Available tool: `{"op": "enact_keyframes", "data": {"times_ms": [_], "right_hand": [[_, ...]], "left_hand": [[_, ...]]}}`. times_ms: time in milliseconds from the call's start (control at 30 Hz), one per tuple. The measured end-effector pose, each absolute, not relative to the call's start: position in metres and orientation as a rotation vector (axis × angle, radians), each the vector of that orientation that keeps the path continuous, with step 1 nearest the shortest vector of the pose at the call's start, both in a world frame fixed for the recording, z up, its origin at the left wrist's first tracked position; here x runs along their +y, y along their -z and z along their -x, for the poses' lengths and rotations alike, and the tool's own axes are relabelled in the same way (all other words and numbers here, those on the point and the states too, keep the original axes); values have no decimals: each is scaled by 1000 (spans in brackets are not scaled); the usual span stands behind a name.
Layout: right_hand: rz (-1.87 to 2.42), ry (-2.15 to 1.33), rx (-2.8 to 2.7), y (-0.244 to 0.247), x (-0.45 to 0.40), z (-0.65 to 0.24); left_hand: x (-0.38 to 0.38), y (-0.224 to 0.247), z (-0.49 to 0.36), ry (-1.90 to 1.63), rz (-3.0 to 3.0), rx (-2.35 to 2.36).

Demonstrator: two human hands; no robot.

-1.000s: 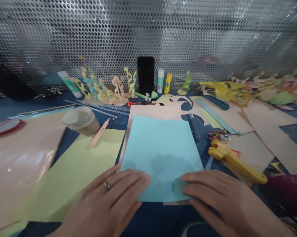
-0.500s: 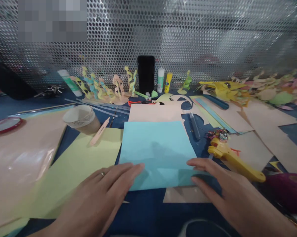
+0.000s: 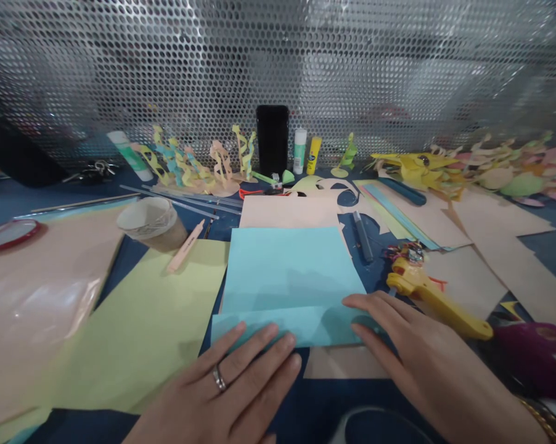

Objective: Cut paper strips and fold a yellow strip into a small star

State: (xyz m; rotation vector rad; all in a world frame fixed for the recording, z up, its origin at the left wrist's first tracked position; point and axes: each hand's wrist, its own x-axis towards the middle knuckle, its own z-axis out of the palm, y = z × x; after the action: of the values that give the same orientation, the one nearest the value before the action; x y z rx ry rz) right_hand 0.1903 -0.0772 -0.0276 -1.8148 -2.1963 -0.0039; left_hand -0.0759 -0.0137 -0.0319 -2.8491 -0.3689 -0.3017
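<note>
A light-blue sheet of paper (image 3: pixel 287 265) lies in front of me, its near edge folded over into a strip (image 3: pixel 315 324). My left hand (image 3: pixel 241 376), wearing a ring, is laid with spread fingers on the left part of this strip, fingertips pressing it. At the strip's right end rests my right hand (image 3: pixel 407 345); its thumb and forefinger are apart, their tips touching the paper. The right hand covers that end of the fold. Beneath the blue sheet are pale pink papers (image 3: pixel 290 211).
Left: yellow-green paper (image 3: pixel 167 314), a pink marker (image 3: pixel 186 246), a cup (image 3: pixel 153 223). Right: a dark-blue pen (image 3: pixel 363 237), a yellow hot glue gun (image 3: pixel 439 302), paper scraps (image 3: pixel 467 271). Behind stand a phone (image 3: pixel 272 139), glue sticks (image 3: pixel 299 151) and curled paper shapes (image 3: pixel 190 163) before a perforated metal panel (image 3: pixel 352 74).
My left hand has moved right along the near edge and spread its fingers over the fold. The folded strip now shows at the left too. My right hand has shifted slightly left.
</note>
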Motion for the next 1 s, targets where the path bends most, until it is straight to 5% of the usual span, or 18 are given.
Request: {"op": "enact_keyframes", "data": {"times_ms": [200, 333, 1000], "right_hand": [[1627, 385, -2271, 22, -78, -189], [1362, 321, -2458, 30, -82, -181], [1373, 439, -2579, 41, -81, -178]], "left_hand": [[-16, 31, 77, 124, 2799, -425], [-13, 31, 76, 77, 2779, -411], [-13, 37, 77, 154, 2788, -449]]}}
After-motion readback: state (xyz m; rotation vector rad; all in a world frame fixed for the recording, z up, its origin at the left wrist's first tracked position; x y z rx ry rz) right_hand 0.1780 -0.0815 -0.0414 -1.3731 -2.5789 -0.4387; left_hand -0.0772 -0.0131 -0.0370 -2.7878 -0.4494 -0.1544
